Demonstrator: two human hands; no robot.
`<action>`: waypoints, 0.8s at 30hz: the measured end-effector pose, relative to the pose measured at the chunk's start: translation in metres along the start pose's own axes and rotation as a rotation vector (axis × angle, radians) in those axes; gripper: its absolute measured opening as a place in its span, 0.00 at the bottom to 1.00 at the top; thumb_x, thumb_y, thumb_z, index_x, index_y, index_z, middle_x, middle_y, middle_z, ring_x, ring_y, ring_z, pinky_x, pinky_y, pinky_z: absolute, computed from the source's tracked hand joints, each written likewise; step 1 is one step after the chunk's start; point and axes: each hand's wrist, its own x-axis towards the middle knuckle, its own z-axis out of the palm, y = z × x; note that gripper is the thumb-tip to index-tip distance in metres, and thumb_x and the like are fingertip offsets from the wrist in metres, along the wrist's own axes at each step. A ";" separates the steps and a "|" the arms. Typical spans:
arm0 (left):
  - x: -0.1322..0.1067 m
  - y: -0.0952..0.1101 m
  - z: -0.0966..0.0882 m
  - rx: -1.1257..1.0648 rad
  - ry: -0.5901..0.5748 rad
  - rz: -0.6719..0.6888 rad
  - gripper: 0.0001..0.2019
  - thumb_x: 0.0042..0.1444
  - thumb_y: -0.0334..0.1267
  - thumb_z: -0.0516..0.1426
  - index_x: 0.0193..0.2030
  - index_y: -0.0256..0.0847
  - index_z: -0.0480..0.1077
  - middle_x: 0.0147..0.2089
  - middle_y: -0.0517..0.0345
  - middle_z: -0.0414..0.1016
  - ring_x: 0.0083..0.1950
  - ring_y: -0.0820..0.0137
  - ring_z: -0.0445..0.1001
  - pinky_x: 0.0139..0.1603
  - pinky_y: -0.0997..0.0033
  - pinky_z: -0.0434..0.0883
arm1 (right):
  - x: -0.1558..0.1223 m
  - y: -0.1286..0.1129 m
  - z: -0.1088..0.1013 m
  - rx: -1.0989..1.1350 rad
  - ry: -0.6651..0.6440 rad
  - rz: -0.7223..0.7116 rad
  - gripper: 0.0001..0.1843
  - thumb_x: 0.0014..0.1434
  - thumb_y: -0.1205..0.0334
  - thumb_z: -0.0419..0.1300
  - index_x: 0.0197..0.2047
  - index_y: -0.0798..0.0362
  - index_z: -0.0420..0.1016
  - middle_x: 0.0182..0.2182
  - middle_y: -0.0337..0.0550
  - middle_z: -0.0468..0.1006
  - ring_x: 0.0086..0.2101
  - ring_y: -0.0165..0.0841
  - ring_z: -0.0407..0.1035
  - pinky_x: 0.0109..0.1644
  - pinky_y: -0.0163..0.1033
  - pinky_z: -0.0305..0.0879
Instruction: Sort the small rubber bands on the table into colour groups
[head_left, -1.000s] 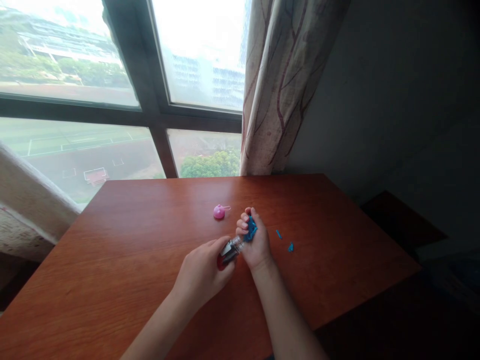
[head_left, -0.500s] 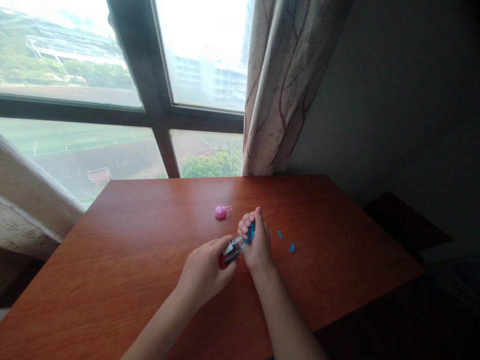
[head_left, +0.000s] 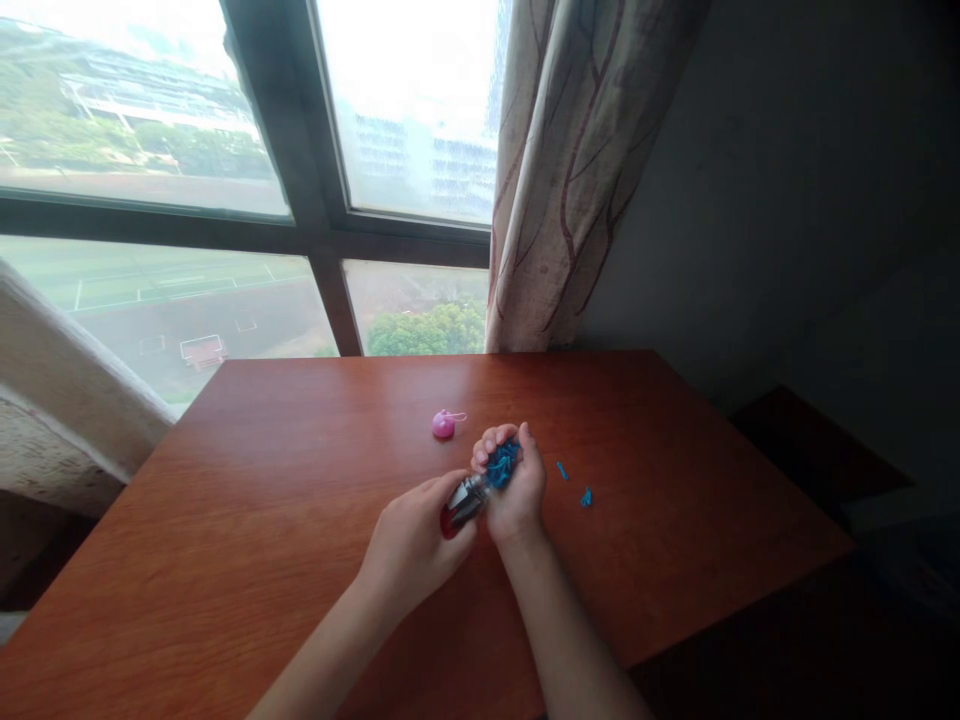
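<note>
My left hand is wrapped around a small clear bottle with dark and red colour on its lower part. The bottle lies tilted, its neck pointing right against my right hand. My right hand is cupped, with its fingers curled around a clump of crumpled blue strips. The bottle's mouth meets the edge of this clump; whether any strip is inside the neck I cannot tell. Beyond my hands sits a pink rounded cap with a thin loop.
Two loose blue pieces lie right of my right hand: a thin strip and a small crumpled bit. The brown wooden table reaches to a window. A patterned curtain hangs at its back edge, beside a dark wall.
The fingers of my right hand have loosened and the palm has turned upward, so more of the blue strips shows. My left hand keeps the bottle in nearly the same place.
</note>
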 end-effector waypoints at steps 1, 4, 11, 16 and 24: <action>0.000 0.000 0.000 -0.001 0.000 -0.003 0.19 0.52 0.31 0.56 0.51 0.47 0.72 0.47 0.58 0.81 0.45 0.64 0.79 0.43 0.71 0.69 | 0.000 0.000 0.000 0.003 0.000 0.004 0.19 0.58 0.47 0.60 0.25 0.51 0.65 0.22 0.34 0.63 0.22 0.26 0.61 0.24 0.30 0.56; 0.001 0.000 0.000 -0.007 -0.002 -0.008 0.19 0.52 0.31 0.56 0.51 0.47 0.73 0.45 0.58 0.81 0.43 0.64 0.79 0.43 0.72 0.69 | 0.001 -0.002 -0.001 0.000 0.006 0.023 0.19 0.58 0.46 0.58 0.25 0.51 0.65 0.23 0.34 0.63 0.22 0.27 0.61 0.24 0.31 0.56; 0.002 0.001 0.000 -0.049 0.010 -0.004 0.18 0.52 0.31 0.55 0.50 0.46 0.73 0.40 0.61 0.81 0.39 0.67 0.77 0.40 0.74 0.67 | 0.000 -0.003 -0.003 0.045 -0.023 0.067 0.03 0.48 0.62 0.57 0.27 0.51 0.67 0.24 0.34 0.63 0.25 0.27 0.61 0.27 0.31 0.59; 0.002 0.002 0.000 -0.066 0.011 -0.018 0.14 0.53 0.32 0.55 0.46 0.44 0.74 0.35 0.62 0.79 0.34 0.70 0.74 0.37 0.75 0.66 | -0.002 -0.001 -0.002 0.027 -0.037 0.051 0.03 0.44 0.66 0.55 0.26 0.51 0.66 0.24 0.35 0.63 0.26 0.27 0.61 0.29 0.32 0.60; 0.001 0.001 0.002 -0.110 0.056 -0.015 0.14 0.51 0.32 0.55 0.44 0.43 0.74 0.35 0.63 0.78 0.35 0.70 0.74 0.37 0.77 0.66 | -0.001 0.002 -0.001 0.016 -0.078 -0.003 0.10 0.37 0.75 0.54 0.23 0.51 0.63 0.23 0.34 0.62 0.26 0.27 0.60 0.30 0.31 0.59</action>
